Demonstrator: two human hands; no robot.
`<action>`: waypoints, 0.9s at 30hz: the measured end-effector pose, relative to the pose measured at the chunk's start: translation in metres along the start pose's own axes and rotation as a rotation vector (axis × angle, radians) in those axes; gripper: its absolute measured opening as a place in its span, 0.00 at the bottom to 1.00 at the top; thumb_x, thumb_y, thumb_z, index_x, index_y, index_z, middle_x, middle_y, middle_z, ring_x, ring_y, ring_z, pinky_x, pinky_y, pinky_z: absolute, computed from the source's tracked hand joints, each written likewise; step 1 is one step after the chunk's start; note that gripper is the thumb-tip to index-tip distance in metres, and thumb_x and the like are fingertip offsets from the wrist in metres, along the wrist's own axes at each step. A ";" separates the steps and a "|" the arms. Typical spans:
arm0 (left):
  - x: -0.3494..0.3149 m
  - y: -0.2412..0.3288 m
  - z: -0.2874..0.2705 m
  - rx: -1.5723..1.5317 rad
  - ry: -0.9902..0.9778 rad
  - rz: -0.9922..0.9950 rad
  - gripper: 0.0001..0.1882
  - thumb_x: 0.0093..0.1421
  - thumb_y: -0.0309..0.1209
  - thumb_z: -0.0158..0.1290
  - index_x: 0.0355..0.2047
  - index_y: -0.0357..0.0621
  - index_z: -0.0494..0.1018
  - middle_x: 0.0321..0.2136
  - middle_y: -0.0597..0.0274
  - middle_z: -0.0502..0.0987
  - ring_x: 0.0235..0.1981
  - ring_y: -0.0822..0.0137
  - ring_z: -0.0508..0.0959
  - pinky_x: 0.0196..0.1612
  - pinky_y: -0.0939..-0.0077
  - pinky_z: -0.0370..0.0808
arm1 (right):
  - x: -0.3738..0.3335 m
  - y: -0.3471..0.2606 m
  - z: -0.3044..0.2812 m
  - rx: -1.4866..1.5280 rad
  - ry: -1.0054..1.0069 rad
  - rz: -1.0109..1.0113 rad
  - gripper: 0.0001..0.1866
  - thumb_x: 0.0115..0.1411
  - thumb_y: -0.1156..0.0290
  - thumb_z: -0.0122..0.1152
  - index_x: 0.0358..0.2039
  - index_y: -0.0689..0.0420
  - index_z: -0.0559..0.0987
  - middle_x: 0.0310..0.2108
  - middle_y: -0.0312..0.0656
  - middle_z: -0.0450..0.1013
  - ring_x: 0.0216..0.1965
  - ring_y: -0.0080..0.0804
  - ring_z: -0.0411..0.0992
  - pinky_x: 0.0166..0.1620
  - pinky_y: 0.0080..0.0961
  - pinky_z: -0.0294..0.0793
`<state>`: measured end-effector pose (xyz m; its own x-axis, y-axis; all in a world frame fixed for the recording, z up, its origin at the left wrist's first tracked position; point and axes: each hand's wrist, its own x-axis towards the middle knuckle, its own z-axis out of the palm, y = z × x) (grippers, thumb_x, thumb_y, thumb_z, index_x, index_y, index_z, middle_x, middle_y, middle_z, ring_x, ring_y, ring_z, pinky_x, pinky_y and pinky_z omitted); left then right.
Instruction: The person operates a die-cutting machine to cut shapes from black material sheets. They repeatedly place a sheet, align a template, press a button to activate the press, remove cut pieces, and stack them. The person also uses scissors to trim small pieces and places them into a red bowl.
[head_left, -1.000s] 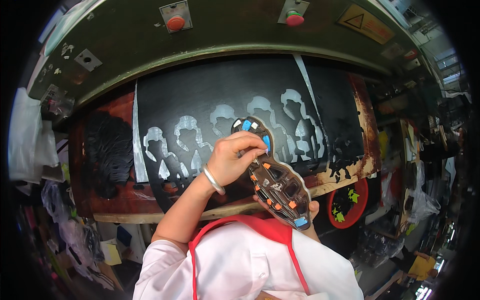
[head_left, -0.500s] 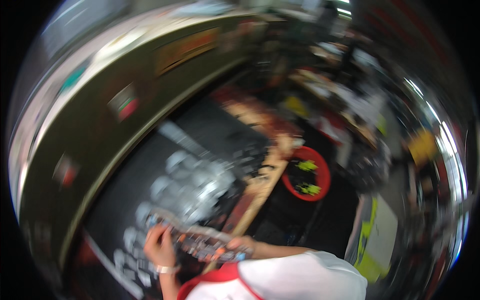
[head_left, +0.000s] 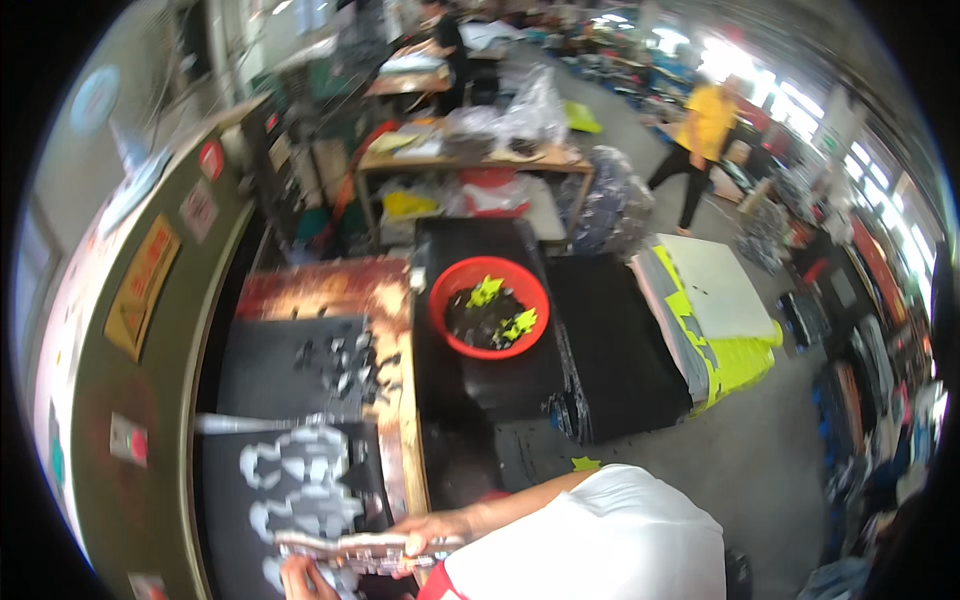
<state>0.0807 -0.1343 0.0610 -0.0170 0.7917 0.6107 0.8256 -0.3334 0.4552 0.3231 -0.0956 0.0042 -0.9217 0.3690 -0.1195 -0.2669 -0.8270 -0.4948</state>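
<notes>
At the lower left I hold a long, narrow metal cutting die nearly edge-on over a black sheet. My right hand is closed around its right end. My left hand, partly cut off by the lower edge, has its fingers bent against the left end. Beneath the die, the sheet carries rows of pale curved shapes that look like cut-outs. Farther off, small black cut pieces lie scattered on another dark sheet on the worn cutting board.
A long green machine beam runs along the left. Right of the board, a red basin holds dark scraps and yellow-green pieces. A stack of white and yellow-green sheets stands farther right. A person in a yellow top is in the far aisle.
My view has swung, so the basin and board sit farther left. The die has gone from showing its broad face to nearly edge-on, still between both hands.
</notes>
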 end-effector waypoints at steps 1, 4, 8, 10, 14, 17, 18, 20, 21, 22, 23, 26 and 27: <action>-0.002 0.003 0.001 -0.060 0.006 0.044 0.07 0.56 0.11 0.51 0.32 0.33 0.75 0.29 0.46 0.76 0.32 0.47 0.77 0.41 0.61 0.75 | -0.003 -0.003 0.000 -0.002 -0.036 -0.008 0.33 0.56 0.65 0.59 0.60 0.69 0.65 0.43 0.48 0.74 0.45 0.37 0.75 0.53 0.30 0.74; -0.014 0.005 0.000 -0.017 -0.100 -0.175 0.07 0.53 0.13 0.57 0.32 0.36 0.77 0.33 0.49 0.79 0.36 0.51 0.80 0.43 0.64 0.77 | -0.023 -0.004 0.000 -0.016 -0.004 0.002 0.40 0.53 0.68 0.60 0.64 0.69 0.61 0.54 0.52 0.71 0.57 0.37 0.71 0.59 0.30 0.70; -0.028 0.009 -0.002 -0.459 -0.152 -0.703 0.07 0.57 0.25 0.59 0.35 0.36 0.81 0.29 0.56 0.81 0.28 0.67 0.81 0.35 0.73 0.77 | -0.037 -0.002 0.001 -0.164 0.054 0.102 0.51 0.45 0.55 0.65 0.64 0.73 0.59 0.56 0.56 0.68 0.53 0.35 0.71 0.58 0.28 0.67; -0.025 0.010 0.000 -0.674 -0.107 -0.855 0.08 0.56 0.25 0.60 0.35 0.34 0.81 0.27 0.57 0.82 0.27 0.72 0.80 0.32 0.76 0.76 | -0.031 -0.001 0.007 -0.141 0.071 0.037 0.52 0.45 0.52 0.65 0.64 0.73 0.59 0.55 0.56 0.69 0.53 0.35 0.71 0.58 0.27 0.67; -0.015 0.018 0.007 -0.188 -0.045 -0.508 0.04 0.53 0.21 0.57 0.30 0.35 0.79 0.28 0.51 0.79 0.28 0.52 0.80 0.34 0.64 0.79 | -0.018 -0.004 0.021 -0.095 0.054 0.076 0.51 0.47 0.51 0.63 0.63 0.73 0.58 0.54 0.55 0.69 0.53 0.37 0.71 0.67 0.34 0.59; -0.017 0.019 0.014 0.067 -0.066 -0.358 0.07 0.53 0.20 0.57 0.33 0.35 0.77 0.31 0.51 0.77 0.30 0.48 0.79 0.36 0.59 0.78 | -0.013 -0.003 0.022 0.027 0.050 0.140 0.51 0.50 0.52 0.62 0.66 0.69 0.53 0.60 0.57 0.63 0.62 0.46 0.64 0.72 0.42 0.51; -0.020 0.017 0.015 0.022 -0.029 -0.363 0.08 0.53 0.21 0.57 0.35 0.36 0.77 0.31 0.51 0.77 0.29 0.50 0.79 0.35 0.61 0.78 | -0.012 -0.002 0.021 0.098 0.050 0.161 0.51 0.50 0.52 0.62 0.67 0.68 0.52 0.62 0.58 0.61 0.64 0.49 0.60 0.72 0.43 0.50; -0.028 0.008 0.015 -0.082 0.020 -0.428 0.11 0.53 0.21 0.59 0.39 0.37 0.77 0.32 0.53 0.77 0.28 0.54 0.79 0.34 0.64 0.78 | -0.009 0.001 0.019 0.244 0.059 0.186 0.52 0.51 0.54 0.61 0.69 0.64 0.49 0.68 0.61 0.50 0.70 0.59 0.48 0.72 0.44 0.48; -0.034 0.004 0.014 -0.123 0.046 -0.462 0.12 0.53 0.21 0.59 0.40 0.38 0.76 0.32 0.54 0.77 0.27 0.58 0.79 0.33 0.66 0.77 | -0.007 0.003 0.019 0.295 0.041 0.182 0.52 0.50 0.54 0.63 0.69 0.64 0.49 0.68 0.62 0.50 0.69 0.59 0.49 0.72 0.46 0.47; -0.041 0.002 0.011 -0.163 0.063 -0.532 0.14 0.53 0.22 0.60 0.41 0.39 0.76 0.32 0.56 0.77 0.26 0.61 0.78 0.32 0.69 0.77 | -0.005 0.004 0.019 0.349 0.060 0.177 0.53 0.49 0.54 0.65 0.69 0.63 0.50 0.67 0.63 0.50 0.69 0.59 0.50 0.72 0.48 0.47; -0.050 0.001 0.008 -0.217 0.095 -0.584 0.15 0.53 0.22 0.61 0.42 0.40 0.76 0.31 0.57 0.77 0.26 0.64 0.78 0.31 0.71 0.76 | -0.003 0.004 0.020 0.396 0.079 0.163 0.53 0.48 0.55 0.66 0.69 0.63 0.51 0.67 0.64 0.50 0.69 0.60 0.51 0.72 0.50 0.46; -0.084 0.010 -0.002 -0.022 0.151 -0.679 0.13 0.53 0.23 0.62 0.40 0.42 0.76 0.28 0.59 0.75 0.24 0.66 0.76 0.28 0.71 0.73 | 0.007 -0.001 0.023 0.386 0.064 0.174 0.56 0.45 0.52 0.68 0.69 0.63 0.51 0.68 0.64 0.48 0.69 0.61 0.49 0.73 0.50 0.43; -0.101 0.019 -0.005 0.011 0.085 -0.724 0.12 0.53 0.24 0.61 0.39 0.42 0.76 0.27 0.59 0.75 0.24 0.64 0.76 0.28 0.70 0.73 | 0.010 -0.005 0.024 0.387 0.054 0.183 0.57 0.45 0.52 0.69 0.69 0.63 0.51 0.68 0.65 0.48 0.69 0.61 0.49 0.73 0.50 0.43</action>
<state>0.0955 -0.2229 0.0115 -0.6047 0.7690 0.2073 0.5964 0.2647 0.7578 0.3088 -0.0979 0.0257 -0.9502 0.2151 -0.2256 -0.1962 -0.9751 -0.1037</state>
